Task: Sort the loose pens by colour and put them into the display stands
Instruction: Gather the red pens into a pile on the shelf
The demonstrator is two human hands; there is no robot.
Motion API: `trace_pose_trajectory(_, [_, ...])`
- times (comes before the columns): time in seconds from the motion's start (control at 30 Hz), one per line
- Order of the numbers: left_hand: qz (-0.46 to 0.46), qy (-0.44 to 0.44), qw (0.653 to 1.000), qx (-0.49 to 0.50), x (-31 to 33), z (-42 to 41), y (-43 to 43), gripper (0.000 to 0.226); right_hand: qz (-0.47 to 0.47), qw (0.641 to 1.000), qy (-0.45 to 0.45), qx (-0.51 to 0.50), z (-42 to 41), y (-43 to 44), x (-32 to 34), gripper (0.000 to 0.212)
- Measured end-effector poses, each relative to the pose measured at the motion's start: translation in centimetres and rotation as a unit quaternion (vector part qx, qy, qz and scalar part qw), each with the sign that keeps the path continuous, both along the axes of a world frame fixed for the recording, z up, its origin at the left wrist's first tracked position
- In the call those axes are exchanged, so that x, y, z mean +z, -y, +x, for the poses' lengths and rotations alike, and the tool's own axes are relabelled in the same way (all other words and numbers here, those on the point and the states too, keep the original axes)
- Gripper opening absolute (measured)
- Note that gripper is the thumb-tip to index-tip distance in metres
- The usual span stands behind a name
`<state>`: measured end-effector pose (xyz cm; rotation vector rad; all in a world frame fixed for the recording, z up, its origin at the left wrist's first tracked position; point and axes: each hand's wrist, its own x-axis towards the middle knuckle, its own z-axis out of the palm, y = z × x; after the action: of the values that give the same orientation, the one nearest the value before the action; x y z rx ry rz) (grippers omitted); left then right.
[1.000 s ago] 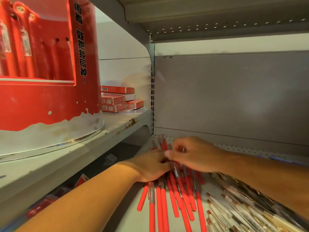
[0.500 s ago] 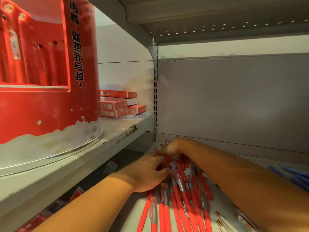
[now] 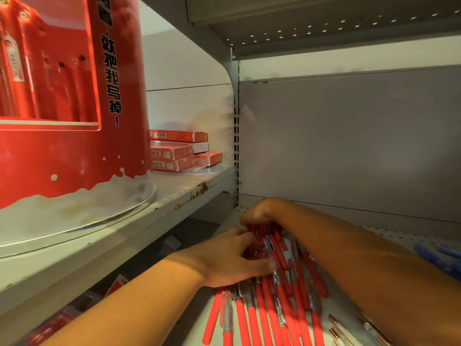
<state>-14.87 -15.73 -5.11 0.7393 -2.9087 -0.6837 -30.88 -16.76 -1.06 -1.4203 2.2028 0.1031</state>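
A heap of loose red pens (image 3: 282, 305) lies on the lower white shelf (image 3: 189, 330), tips pointing away from me. My left hand (image 3: 232, 258) rests on the near left side of the heap, its fingers curled round several pens. My right hand (image 3: 259, 213) reaches over the far end of the heap, fingers bent down round the pen tips. A big red round display stand (image 3: 74, 121) stands on the upper left shelf, with red pens hanging inside it.
Red pen boxes (image 3: 179, 151) are stacked behind the stand on the chipped upper shelf (image 3: 174, 193). Blue pens (image 3: 441, 258) lie at the right edge; white pens with copper tips (image 3: 336, 328) lie at bottom right. A perforated shelf hangs overhead.
My right hand has moved from the middle of the heap to its far end. The view has shifted closer and to the left. My left hand stays on the pens.
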Motion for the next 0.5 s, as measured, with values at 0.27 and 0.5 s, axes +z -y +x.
trace_pose_trajectory(0.27, [-0.014, 0.025, 0.999, 0.017, 0.5, 0.2, 0.1, 0.064, -0.006, 0.998, 0.011, -0.067, -2.3, -0.3, 0.6, 0.046])
trace_pose_trajectory(0.5, [-0.046, 0.02, 0.999, 0.009, 0.4, 0.0, -0.3, 0.061, 0.022, 0.999, -0.004, -0.034, -1.6, 0.0, 0.3, 0.033])
